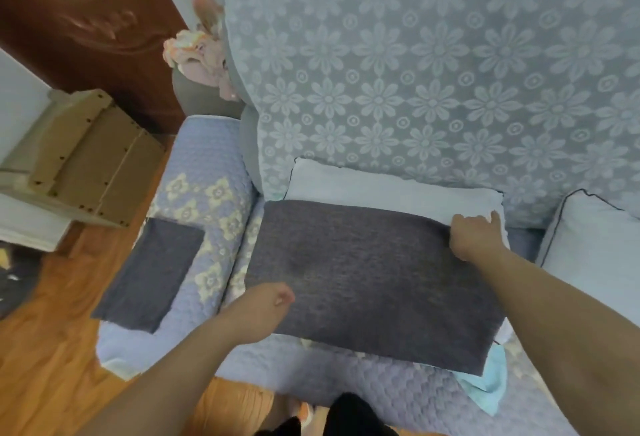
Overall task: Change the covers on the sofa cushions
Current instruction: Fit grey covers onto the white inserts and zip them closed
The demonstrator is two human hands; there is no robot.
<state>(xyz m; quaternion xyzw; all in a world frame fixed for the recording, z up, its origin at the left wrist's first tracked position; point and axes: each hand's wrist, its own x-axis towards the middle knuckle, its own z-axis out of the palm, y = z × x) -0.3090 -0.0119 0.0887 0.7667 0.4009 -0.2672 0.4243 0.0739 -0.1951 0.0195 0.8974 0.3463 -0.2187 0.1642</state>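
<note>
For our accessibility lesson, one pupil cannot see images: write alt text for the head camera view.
A person's two hands pull a dark grey cover over a pale blue cushion on a sofa seat: the right hand grips the cover's open edge, the left hand its near side. A second dark grey cover lies on the quilted armrest.

A dark grey cover (374, 283) is seen over a pale blue cushion (391, 189); the backrest throw (433, 71) is patterned with pale daisies on blue-grey.

We grip the grey cover (374, 279) over the pale cushion (391, 189) with our right hand (476, 236); our left hand (266, 311) holds its near edge.
</note>
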